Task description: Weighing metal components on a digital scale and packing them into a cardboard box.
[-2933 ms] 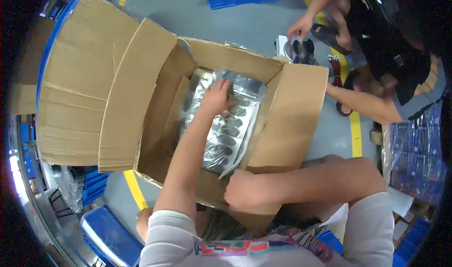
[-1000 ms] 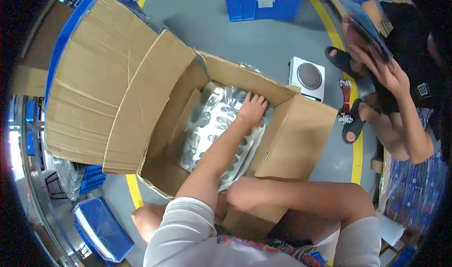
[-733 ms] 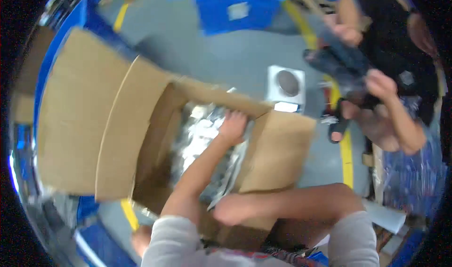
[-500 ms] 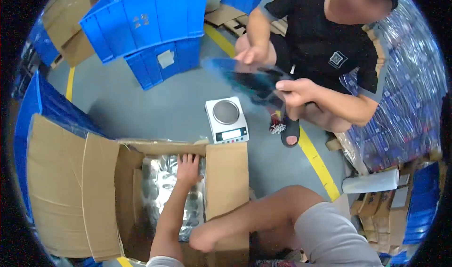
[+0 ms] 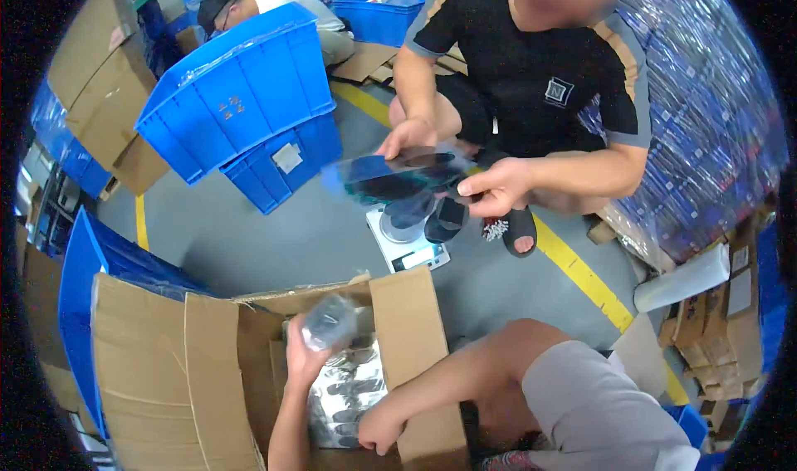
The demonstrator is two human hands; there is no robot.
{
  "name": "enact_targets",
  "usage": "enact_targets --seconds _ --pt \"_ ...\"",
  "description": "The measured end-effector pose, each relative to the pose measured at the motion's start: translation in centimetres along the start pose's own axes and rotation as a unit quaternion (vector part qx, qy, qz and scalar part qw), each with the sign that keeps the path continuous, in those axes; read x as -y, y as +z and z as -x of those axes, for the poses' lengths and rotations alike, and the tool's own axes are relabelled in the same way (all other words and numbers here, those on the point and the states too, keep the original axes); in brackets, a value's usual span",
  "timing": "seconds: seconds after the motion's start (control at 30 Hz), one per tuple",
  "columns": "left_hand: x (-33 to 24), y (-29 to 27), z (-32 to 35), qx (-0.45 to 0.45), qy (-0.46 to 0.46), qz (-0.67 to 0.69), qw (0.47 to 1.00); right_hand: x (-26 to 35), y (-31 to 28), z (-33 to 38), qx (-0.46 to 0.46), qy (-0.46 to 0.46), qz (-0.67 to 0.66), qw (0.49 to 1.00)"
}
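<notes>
An open cardboard box [image 5: 415, 313] stands in front of me, with shiny clear plastic packs [image 5: 340, 400] lying in it. Raised over its far side, my left hand [image 5: 305, 351] is closed on a clear plastic pack [image 5: 330, 322] with something grey inside, smeared by motion. My right hand [image 5: 382, 428] is curled at the box's right inner edge, just above the packs; its fingertips are partly hidden, so whatever it may hold does not show. Across from me, a person in a black shirt holds dark, see-through plastic sheets or bags [image 5: 407, 176] in both hands.
A white digital scale [image 5: 394, 237] sits on the floor beyond the box, partly covered by the sheets. Stacked blue bins [image 5: 241, 97] stand at the far left, another blue bin [image 5: 108, 239] beside the box. Wrapped pallet goods [image 5: 697, 131] and a plastic roll [image 5: 685, 280] are at right.
My left hand has lifted out of the box with a plastic pack in it. The other person's sheets have come lower and left, over the scale. The whole view has shifted.
</notes>
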State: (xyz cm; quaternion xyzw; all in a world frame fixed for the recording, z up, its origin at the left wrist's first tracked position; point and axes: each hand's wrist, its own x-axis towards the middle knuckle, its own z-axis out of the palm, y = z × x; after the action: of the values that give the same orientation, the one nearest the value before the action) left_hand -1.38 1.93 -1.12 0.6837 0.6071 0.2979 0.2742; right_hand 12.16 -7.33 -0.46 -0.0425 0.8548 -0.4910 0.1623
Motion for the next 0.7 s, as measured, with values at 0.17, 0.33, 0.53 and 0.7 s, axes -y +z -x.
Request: enact_targets --seconds 0.17,0.33,0.53,0.7 --pt "-1.4 -5.8 1.9 -0.086 -0.085 0.298 0.947 -3.8 -0.4 -1.6 -0.025 0.039 -0.022 0.999" --pt "-5.4 -12.6 7.9 -0.17 -0.053 0.327 0.928 -4.8 -4.4 0.3 -0.074 0.136 0.075 0.985" --pt "-6.8 -15.3 14.4 -0.218 -0.171 0.615 0.739 2.3 -8.7 4.0 -0.291 0.076 -0.333 0.893" --pt "-9.0 -13.7 15.8 -0.185 -0.204 0.619 0.735 11.7 -8.2 5.5 -0.272 -0.068 -0.479 0.832"
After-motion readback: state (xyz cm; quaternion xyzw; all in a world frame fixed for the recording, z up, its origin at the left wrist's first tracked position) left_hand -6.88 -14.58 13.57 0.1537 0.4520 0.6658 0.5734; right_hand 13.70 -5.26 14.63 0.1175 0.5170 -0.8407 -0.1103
